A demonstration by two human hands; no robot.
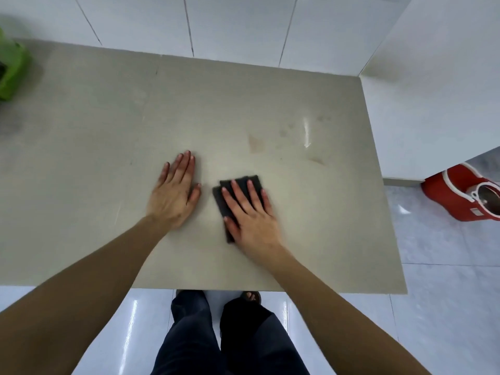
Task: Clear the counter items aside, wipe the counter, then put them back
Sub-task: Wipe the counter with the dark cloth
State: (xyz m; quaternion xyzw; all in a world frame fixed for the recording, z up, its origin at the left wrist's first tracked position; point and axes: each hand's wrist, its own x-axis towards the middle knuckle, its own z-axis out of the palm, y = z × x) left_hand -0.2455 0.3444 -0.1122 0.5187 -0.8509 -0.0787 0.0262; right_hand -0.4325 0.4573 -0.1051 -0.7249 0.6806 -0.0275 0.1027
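A beige stone counter (pixel 108 131) fills most of the head view. My right hand (pixel 251 212) lies flat, fingers spread, pressing down on a folded dark grey cloth (pixel 244 182) near the counter's middle. The cloth's far edge and left side stick out from under the fingers. My left hand (pixel 176 190) rests flat on the bare counter just left of the cloth, holding nothing. Faint brownish stains (pixel 255 143) and a wet streak (pixel 307 133) mark the counter beyond the cloth to the right.
A green object (pixel 12 69), cut off by the frame, sits at the counter's far left edge. White tiled wall (pixel 216 25) runs along the back and a white block (pixel 433 90) bounds the right. A red bucket (pixel 465 193) stands on the floor to the right.
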